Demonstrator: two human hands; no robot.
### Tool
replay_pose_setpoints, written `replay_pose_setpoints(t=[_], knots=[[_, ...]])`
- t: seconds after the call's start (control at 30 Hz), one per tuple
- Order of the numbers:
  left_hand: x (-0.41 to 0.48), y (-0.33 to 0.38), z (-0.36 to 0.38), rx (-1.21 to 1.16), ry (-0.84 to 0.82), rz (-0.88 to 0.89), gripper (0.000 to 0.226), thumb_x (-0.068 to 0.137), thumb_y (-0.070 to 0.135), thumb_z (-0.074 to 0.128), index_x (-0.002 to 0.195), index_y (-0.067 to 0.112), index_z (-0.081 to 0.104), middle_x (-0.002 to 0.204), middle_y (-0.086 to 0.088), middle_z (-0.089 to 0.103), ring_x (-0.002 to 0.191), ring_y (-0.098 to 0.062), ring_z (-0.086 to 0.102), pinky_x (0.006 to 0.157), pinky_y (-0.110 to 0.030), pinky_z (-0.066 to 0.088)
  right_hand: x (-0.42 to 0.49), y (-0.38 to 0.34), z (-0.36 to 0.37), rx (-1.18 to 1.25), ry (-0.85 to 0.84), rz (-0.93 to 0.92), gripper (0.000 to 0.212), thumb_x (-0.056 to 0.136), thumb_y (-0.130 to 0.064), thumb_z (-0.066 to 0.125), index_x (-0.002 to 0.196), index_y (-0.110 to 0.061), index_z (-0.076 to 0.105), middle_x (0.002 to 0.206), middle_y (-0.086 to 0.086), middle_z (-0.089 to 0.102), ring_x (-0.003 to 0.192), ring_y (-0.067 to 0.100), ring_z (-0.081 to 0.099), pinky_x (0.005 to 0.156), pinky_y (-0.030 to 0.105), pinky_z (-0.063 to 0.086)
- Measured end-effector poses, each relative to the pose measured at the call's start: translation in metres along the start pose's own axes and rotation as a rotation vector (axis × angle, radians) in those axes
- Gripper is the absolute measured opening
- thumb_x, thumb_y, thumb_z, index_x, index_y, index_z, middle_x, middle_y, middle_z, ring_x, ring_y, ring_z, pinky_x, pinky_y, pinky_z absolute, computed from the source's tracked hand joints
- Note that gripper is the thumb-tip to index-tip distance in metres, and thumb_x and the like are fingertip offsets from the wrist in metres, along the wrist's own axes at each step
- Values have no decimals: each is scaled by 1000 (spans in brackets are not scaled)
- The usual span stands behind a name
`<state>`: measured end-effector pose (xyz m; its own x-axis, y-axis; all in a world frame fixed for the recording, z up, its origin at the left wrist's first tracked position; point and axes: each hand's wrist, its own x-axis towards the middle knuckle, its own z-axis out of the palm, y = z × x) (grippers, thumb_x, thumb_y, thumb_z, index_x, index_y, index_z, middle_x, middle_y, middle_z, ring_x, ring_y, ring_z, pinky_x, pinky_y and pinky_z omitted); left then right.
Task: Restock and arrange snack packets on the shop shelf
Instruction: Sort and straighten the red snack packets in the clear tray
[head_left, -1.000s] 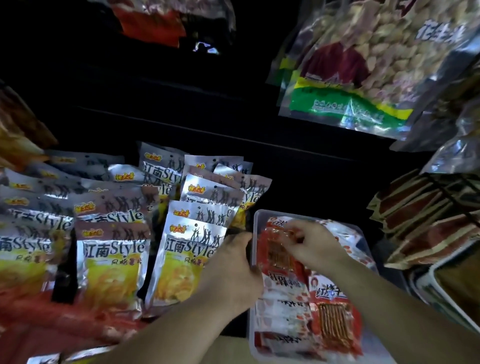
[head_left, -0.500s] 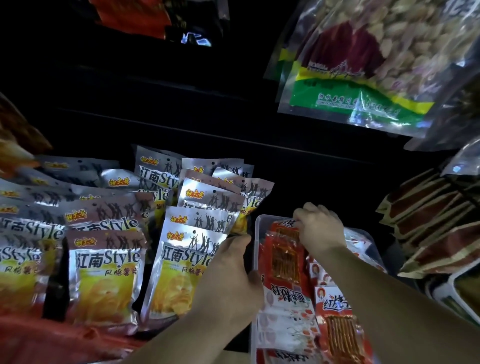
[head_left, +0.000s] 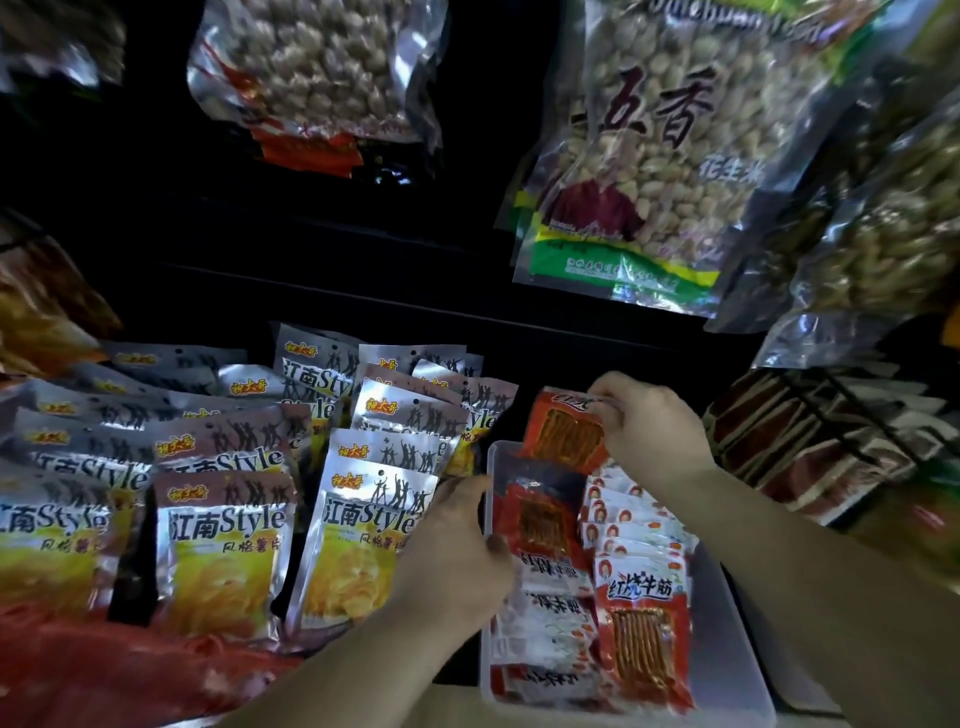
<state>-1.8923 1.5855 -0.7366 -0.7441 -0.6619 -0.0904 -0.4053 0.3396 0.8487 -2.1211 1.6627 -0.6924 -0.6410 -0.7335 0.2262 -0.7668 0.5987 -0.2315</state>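
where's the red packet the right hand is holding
The red packet sits right of centre in the head view, tilted up at the far end of the clear tray, pinched by the right hand, with the silver chip packets to its left.

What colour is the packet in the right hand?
The packet is red with orange strips showing; head view.

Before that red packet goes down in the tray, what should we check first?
1. Grip: the right hand pinches the red packet at its top edge: ok.
2. Steadying: the left hand holds the left rim of the tray: ok.
3. The red packet lies flat in the tray: not ok, it is tilted up at the far end.
4. Room beneath it: cannot tell, hidden.
5. The silver chip packets are outside the tray: ok.
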Motion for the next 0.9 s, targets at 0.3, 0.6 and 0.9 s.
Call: replay_pose_setpoints(t=[0.3, 0.6, 0.9], knots=[[0, 17, -19, -269, 4, 23, 47, 94, 22, 73, 134, 35, 52, 130, 13, 61, 119, -4, 58, 99, -21, 51, -40, -29, -52, 276, -298, 20, 11, 99, -25, 67, 92, -33, 70, 89, -2, 74, 77, 17, 69, 71, 43, 59], [-44, 81, -72, -350, -164, 144, 29, 95, -2, 67, 99, 26, 73, 91, 17, 71, 83, -4, 70, 76, -15, 56, -136, -76, -129, 815, 51, 345, 31, 85, -14, 85, 79, -19, 55, 96, 0, 66, 82, 23, 69, 75, 43, 60], [-102, 126, -81, -401, -357, 111, 60, 91, 2, 74, 124, 51, 66, 122, 10, 70, 100, -15, 72, 72, -32, 61, -204, -92, -146, 1258, 35, 467, 58, 93, 8, 68, 127, -39, 68, 123, -2, 74, 114, 23, 70, 99, 53, 56]])
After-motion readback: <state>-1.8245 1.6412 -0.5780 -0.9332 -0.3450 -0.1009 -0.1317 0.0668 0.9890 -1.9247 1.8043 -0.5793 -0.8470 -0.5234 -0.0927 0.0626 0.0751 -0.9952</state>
